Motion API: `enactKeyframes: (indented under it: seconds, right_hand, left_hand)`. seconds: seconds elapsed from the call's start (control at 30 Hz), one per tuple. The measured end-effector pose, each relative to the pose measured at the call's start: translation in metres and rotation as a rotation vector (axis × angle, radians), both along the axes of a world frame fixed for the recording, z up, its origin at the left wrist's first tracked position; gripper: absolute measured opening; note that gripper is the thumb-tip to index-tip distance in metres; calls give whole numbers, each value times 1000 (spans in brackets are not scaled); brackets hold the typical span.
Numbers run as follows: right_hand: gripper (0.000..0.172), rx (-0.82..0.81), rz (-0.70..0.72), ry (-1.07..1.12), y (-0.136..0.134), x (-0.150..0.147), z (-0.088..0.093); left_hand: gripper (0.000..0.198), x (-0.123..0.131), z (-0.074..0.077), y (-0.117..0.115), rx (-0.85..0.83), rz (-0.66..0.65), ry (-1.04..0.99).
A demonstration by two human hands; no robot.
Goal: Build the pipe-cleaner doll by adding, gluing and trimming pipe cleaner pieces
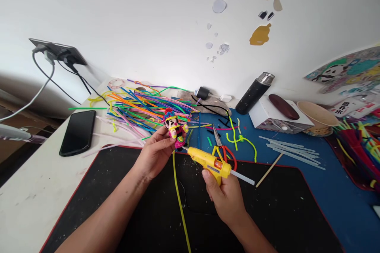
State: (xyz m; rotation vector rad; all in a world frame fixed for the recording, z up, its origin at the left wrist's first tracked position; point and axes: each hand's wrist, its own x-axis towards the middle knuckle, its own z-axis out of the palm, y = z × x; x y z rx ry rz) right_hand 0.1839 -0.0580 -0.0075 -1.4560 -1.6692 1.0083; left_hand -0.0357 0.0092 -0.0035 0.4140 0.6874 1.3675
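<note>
Glue gun (209, 161) sits clenched in the right hand (226, 195), nozzle aimed at the doll's base for a precise dab. Left hand (154, 151) pinches the doll (174, 127) upright above the mat (142, 221), clear of pipe cleaners (139, 108) and scissors (221, 144).

No legible text or labels

Bright even daylight, soft shadows, sharp centre; strong fisheye bending at edges, no glare, slight corner softness
</note>
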Motion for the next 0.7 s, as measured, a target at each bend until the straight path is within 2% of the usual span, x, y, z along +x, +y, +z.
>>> enactKeyframes:
  seconds: [0.7]
  right_hand:
    - [48, -14, 9, 24, -1, 1, -1]
  left_hand:
    - [34, 1, 2, 0, -17, 8, -24]
